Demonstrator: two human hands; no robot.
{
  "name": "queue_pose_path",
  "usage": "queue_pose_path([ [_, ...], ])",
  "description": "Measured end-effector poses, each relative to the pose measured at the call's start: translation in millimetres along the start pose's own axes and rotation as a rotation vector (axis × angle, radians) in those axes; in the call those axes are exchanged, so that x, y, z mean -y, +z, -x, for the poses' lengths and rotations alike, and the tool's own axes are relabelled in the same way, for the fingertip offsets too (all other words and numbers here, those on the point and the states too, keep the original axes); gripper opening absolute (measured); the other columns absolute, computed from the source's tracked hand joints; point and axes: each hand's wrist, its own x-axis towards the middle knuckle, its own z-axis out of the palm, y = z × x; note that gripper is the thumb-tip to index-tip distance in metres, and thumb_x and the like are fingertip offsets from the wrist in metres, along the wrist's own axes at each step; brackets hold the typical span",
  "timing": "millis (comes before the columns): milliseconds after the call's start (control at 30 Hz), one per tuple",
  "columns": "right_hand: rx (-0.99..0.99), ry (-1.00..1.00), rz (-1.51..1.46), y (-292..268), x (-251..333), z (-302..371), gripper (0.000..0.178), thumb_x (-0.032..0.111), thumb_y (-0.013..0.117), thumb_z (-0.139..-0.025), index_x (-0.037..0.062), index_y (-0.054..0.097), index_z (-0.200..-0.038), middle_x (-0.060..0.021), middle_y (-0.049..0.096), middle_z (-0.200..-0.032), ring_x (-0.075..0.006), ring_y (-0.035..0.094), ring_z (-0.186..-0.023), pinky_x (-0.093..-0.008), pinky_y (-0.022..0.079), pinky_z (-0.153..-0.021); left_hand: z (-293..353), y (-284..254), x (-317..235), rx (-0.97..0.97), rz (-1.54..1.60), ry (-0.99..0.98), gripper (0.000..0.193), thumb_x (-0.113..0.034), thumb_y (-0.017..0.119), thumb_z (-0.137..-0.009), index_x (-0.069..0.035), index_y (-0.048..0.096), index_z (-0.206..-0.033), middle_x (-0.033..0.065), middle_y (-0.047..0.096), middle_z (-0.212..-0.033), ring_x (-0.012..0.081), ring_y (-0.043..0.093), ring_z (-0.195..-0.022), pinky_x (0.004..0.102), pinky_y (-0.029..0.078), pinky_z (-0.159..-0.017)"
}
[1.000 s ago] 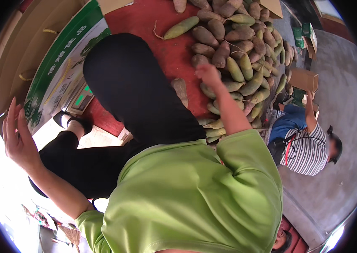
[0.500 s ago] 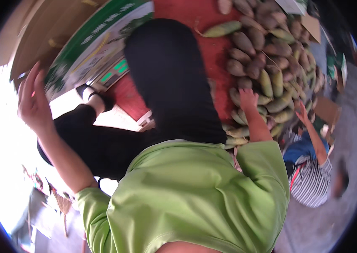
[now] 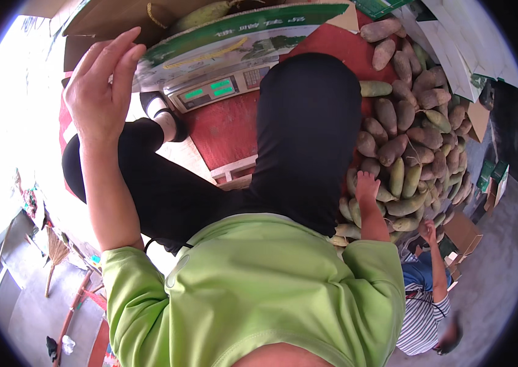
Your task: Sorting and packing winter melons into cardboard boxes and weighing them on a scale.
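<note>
My left hand point(image 3: 103, 85) is raised beside the near edge of a green-and-white printed carton point(image 3: 228, 46). It holds nothing, and its fingers are stretched out with small gaps. The carton stands on a digital scale point(image 3: 248, 81) with lit green displays, and a long pale green radish point(image 3: 201, 16) lies inside it. On my right, my right hand point(image 3: 366, 185) rests on a heap of green and purplish-brown radishes point(image 3: 407, 177). Its fingers lie over the near side of the heap, just short of a brownish radish point(image 3: 370, 166); nothing is lifted.
My bent knee point(image 3: 308, 104) in black trousers stands between scale and heap, over a red surface point(image 3: 222, 137). At right, a co-worker in a striped shirt point(image 3: 418, 321) reaches a hand point(image 3: 428, 231) to the heap. Opened cartons point(image 3: 462, 234) lie beyond; a broom point(image 3: 56, 254) is at left.
My view has swung left, bringing the carton and scale more fully in. My left hand has turned upright beside the carton. My right hand stays on the radishes; the co-worker's hand has drawn nearer the heap.
</note>
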Motion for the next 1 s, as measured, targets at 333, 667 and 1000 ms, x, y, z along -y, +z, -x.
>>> queue_pose_path([
  [333, -0.372, 0.29, -0.578, -65, -69, 5, 0.063, 0.006, 0.075, -0.067, 0.011, 0.046, -0.123, -0.0091, 0.053, -0.122, -0.0326, 0.051, -0.113, -0.0449, 0.045, -0.091, 0, -12, -14, 0.181, 0.078, 0.143, 0.018, -0.014, 0.071, -0.074, -0.005, 0.068, -0.089, 0.0061, 0.061, -0.079, 0.0229, 0.061, -0.072, 0.0341, 0.05, -0.064],
  [667, -1.213, -0.108, -1.548, -297, -94, 50, 0.055, 0.0, 0.065, -0.083, -0.0003, 0.04, -0.131, -0.012, 0.049, -0.125, -0.0197, 0.05, -0.113, -0.0321, 0.04, -0.096, 0, -18, -9, 0.196, 0.126, 0.125, 0.017, -0.008, 0.069, -0.075, -0.005, 0.068, -0.091, 0.007, 0.062, -0.082, 0.0244, 0.06, -0.072, 0.033, 0.049, -0.065],
  [1000, -1.203, -0.863, -1.856, -486, -24, 81, 0.039, 0.004, 0.055, -0.091, -0.0025, 0.043, -0.128, -0.0142, 0.052, -0.121, -0.0262, 0.052, -0.112, -0.0526, 0.045, -0.095, 1, -12, 1, 0.15, 0.131, 0.151, 0.016, -0.015, 0.068, -0.078, -0.008, 0.068, -0.093, 0.0038, 0.06, -0.078, 0.0225, 0.061, -0.074, 0.034, 0.05, -0.063],
])
